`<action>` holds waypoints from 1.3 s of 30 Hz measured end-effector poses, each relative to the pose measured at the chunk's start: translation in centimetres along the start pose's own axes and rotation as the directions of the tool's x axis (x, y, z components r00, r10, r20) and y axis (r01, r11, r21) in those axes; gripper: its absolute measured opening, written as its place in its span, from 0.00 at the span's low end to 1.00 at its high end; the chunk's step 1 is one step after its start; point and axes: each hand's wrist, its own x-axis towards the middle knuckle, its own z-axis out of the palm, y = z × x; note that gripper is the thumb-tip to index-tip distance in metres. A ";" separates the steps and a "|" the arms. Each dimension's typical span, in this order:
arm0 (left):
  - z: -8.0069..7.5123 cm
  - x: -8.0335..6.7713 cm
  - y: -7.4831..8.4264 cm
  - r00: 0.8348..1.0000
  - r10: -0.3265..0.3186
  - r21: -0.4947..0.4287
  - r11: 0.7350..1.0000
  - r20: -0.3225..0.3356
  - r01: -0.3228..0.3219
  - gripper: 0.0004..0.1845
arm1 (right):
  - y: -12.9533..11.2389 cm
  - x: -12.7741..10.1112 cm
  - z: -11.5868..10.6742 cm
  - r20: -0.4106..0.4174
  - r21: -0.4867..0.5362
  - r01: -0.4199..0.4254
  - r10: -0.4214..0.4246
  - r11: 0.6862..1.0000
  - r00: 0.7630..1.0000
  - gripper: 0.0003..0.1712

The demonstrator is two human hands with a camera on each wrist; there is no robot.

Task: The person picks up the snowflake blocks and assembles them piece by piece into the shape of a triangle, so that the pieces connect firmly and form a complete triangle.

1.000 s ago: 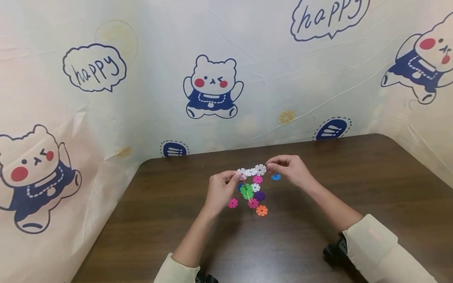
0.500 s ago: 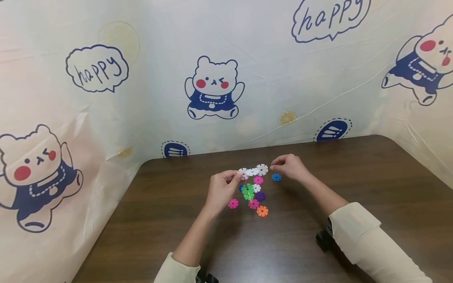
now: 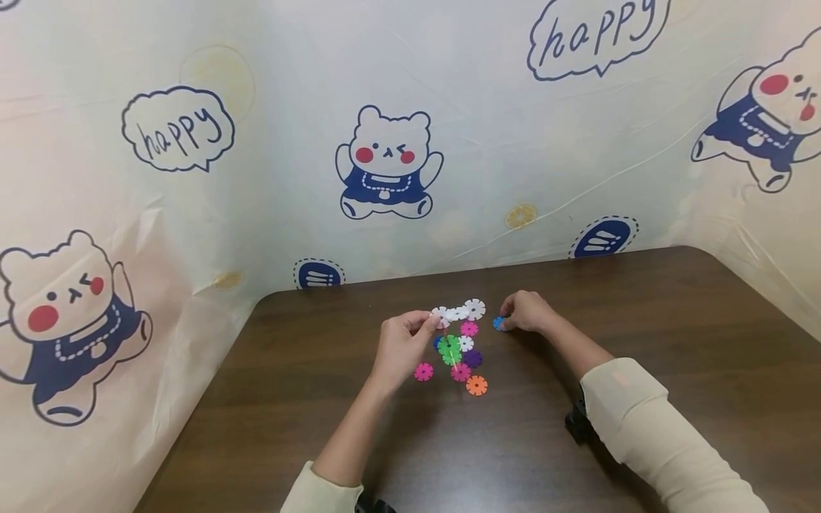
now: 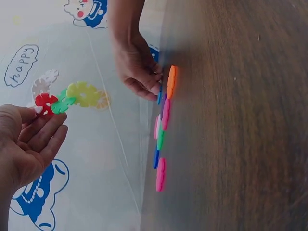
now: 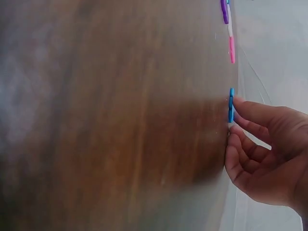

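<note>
My left hand (image 3: 404, 345) pinches a linked chain of notched plastic discs in the air. White discs (image 3: 458, 313) form its upper row, and in the left wrist view a red disc (image 4: 45, 103), a green disc (image 4: 63, 101) and a yellow disc (image 4: 84, 94) follow on. To the right, my right hand (image 3: 529, 312) is down at a blue disc (image 3: 498, 323) on the table. In the right wrist view its fingertips (image 5: 239, 102) are at the edge of that blue disc (image 5: 231, 106), which lies flat. My fingers partly cover it in the head view.
Loose discs lie below the chain on the brown table (image 3: 308, 399): pink (image 3: 423, 372), orange (image 3: 477, 385), purple (image 3: 473, 358) and several more. A printed cloth (image 3: 276, 157) hangs behind the table's far edge.
My right hand has left the white end of the chain and moved down to the blue disc, its fingers closing at its edge. My left hand keeps holding the chain in nearly the same place.
</note>
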 end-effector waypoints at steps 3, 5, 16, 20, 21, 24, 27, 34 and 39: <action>0.0 0.0 -0.1 1.000 0.010 -0.005 1.000 0.000 -0.010 0.10 | -0.1 -0.2 0.0 -0.008 0.013 -0.001 0.001 1.000 1.000 0.11; 0.1 0.1 -0.1 1.000 0.014 -0.007 1.000 0.000 -0.014 0.10 | -0.2 -0.4 0.0 -0.014 0.018 0.002 -0.002 1.000 1.000 0.09; 0.0 0.1 -0.4 1.000 0.012 -0.023 1.000 0.005 -0.011 0.11 | -0.4 -1.3 0.0 0.029 0.031 -0.044 0.043 0.999 0.999 0.11; 0.0 0.1 -0.3 1.000 0.011 -0.024 1.000 0.008 -0.011 0.10 | -0.4 -1.2 0.1 0.070 0.020 -0.048 0.047 0.999 0.996 0.12; 0.0 0.0 -0.4 1.000 0.011 -0.024 1.000 0.007 -0.011 0.10 | -0.4 -1.2 0.1 0.070 0.020 -0.047 0.046 0.999 0.997 0.11; 0.0 0.0 -0.4 1.000 0.017 -0.018 1.000 0.004 -0.017 0.10 | -0.5 -1.2 0.2 0.073 0.023 -0.052 0.050 0.998 0.996 0.11; 0.0 0.0 -0.3 1.000 0.015 -0.013 1.000 0.000 -0.015 0.10 | -0.7 -1.2 0.3 0.082 0.023 -0.043 0.041 0.999 0.996 0.13; 0.0 0.0 -0.3 1.000 0.021 -0.002 1.000 -0.006 -0.021 0.10 | -1.2 -1.4 0.1 0.105 -0.002 -0.034 0.034 0.999 0.994 0.10; 0.0 0.0 -0.4 1.000 0.017 0.004 1.000 -0.011 -0.017 0.09 | -1.0 -1.8 0.0 0.059 0.054 -0.016 0.013 0.998 0.998 0.08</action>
